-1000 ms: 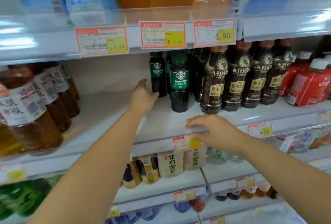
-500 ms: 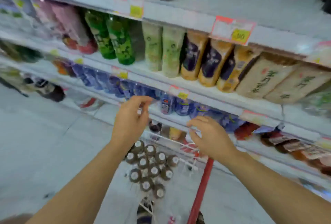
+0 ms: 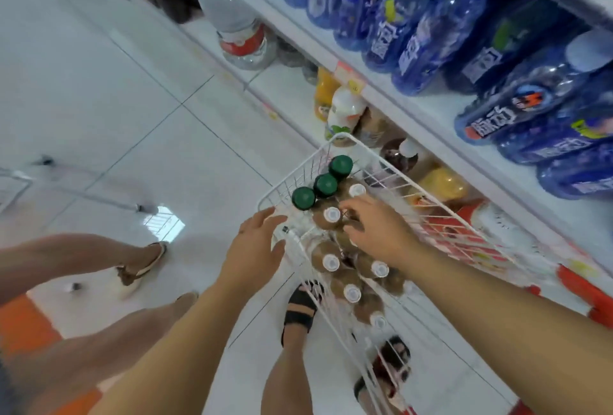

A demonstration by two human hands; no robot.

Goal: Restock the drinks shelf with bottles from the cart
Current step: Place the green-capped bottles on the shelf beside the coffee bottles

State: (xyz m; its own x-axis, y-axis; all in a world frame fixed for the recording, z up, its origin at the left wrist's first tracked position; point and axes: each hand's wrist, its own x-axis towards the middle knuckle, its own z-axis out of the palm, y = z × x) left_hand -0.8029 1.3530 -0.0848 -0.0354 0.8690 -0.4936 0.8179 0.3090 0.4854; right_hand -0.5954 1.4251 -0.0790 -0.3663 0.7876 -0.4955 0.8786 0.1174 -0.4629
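A second ago both hands were up high at the drinks shelf (image 3: 431, 112), and they held nothing. Then the head tipped down and the hands came down too. Now the view goes straight down into the cart (image 3: 335, 142), the white wire one that stands just beside the bottom of the shelf.

The left hand (image 3: 255, 248) is at the near left edge of the cart, just outside the wire. Its fingers are straight and hold nothing. The right hand (image 3: 378, 232) is over the middle of the cart, right above the brown bottles (image 3: 330, 262) with white caps. Its fingers are spread and a little bent, not closed round a bottle. It is too blurry to tell if the tips touch one.

Three green-capped bottles (image 3: 326, 184) stand at the far end of the cart, past the right hand.

So I think this is the reach for the next bottle. Lots of bottles are left in the cart, so the job looks far from done
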